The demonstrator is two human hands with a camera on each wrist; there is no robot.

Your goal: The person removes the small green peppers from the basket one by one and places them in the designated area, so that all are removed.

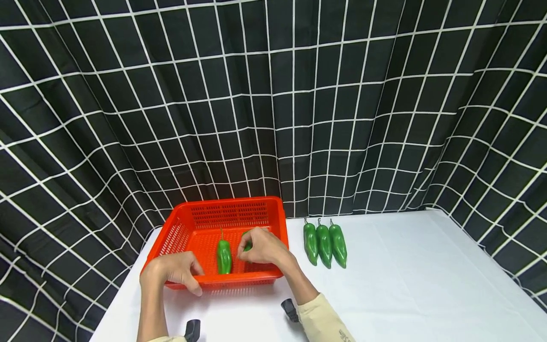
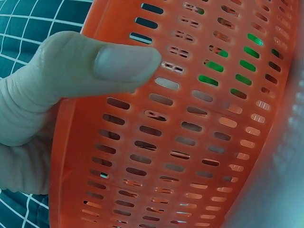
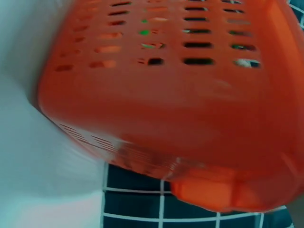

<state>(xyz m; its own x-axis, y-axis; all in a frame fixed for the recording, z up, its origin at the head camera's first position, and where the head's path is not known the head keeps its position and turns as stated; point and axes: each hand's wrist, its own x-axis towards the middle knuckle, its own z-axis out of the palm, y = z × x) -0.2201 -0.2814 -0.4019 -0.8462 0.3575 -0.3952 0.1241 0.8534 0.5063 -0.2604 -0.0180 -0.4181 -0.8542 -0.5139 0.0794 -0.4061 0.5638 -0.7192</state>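
Note:
A red plastic basket with slotted walls stands on the left of the table. My left hand grips its front rim near the left corner; in the left wrist view the thumb lies along the outer wall. One green pepper lies inside, stem to the back. Over the basket's right half, my right hand pinches a second green pepper, mostly hidden by the fingers. The right wrist view has only the basket's outer corner, without the hand.
Three green peppers lie side by side on the white table, just right of the basket, stems to the back. A black curtain with a white grid hangs behind and along both sides.

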